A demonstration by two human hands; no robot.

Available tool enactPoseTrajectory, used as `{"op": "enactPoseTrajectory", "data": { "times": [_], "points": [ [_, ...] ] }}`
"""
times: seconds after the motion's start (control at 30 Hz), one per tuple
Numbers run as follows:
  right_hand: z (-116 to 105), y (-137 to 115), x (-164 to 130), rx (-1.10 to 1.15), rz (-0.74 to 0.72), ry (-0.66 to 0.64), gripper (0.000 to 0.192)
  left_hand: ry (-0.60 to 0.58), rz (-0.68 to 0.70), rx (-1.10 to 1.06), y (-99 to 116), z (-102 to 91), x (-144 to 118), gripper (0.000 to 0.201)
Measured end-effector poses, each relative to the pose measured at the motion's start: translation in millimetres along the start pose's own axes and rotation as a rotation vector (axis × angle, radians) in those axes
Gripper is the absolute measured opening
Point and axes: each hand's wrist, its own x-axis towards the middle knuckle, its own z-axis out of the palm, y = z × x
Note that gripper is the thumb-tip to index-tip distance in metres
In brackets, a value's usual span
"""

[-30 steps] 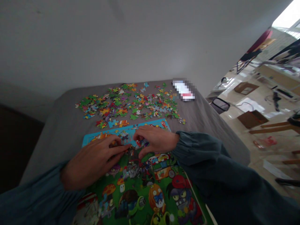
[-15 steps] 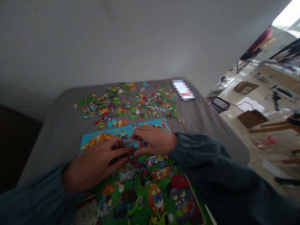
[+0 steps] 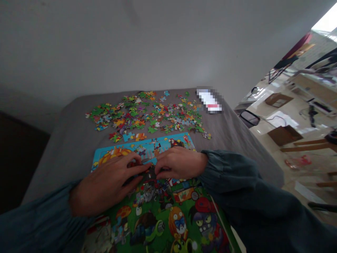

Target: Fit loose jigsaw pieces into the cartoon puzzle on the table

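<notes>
A cartoon jigsaw puzzle (image 3: 155,223) with a light blue top edge and a green lower part lies in front of me. My left hand (image 3: 112,181) rests on its left middle, fingers apart and fingertips touching the picture. Close beside it, my right hand (image 3: 179,163) is bent down with its fingers curled together at the puzzle's centre. Whatever sits under those right fingertips is hidden. Between the two hands a dark patch of the picture shows. Beyond the top edge lies a spread of loose puzzle pieces (image 3: 134,114).
A grey cloth (image 3: 71,137) covers the table, which stands against a pale wall (image 3: 158,45). At the back right lies a phone (image 3: 210,101) with a lit, blurred screen. Cardboard boxes (image 3: 285,136) and other items are on the floor to the right.
My right hand has drawn back slightly toward me and right, its fingers curling closer together, uncovering more of the puzzle's top strip. My left hand stays nearly in place. The view has shifted slightly.
</notes>
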Motion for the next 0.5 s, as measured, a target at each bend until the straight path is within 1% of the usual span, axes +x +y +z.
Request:
{"op": "enactPoseTrajectory", "data": {
  "times": [0.23,0.5],
  "points": [
    [-2,-12,-2,-0.068,0.086,-0.045,0.012,-0.032,-0.006,0.0,-2,0.5,-1,0.038],
    [-3,-16,-4,-0.138,0.099,-0.05,0.016,-0.043,-0.004,-0.008,-5,0.4,-1,0.035]
  ]
}}
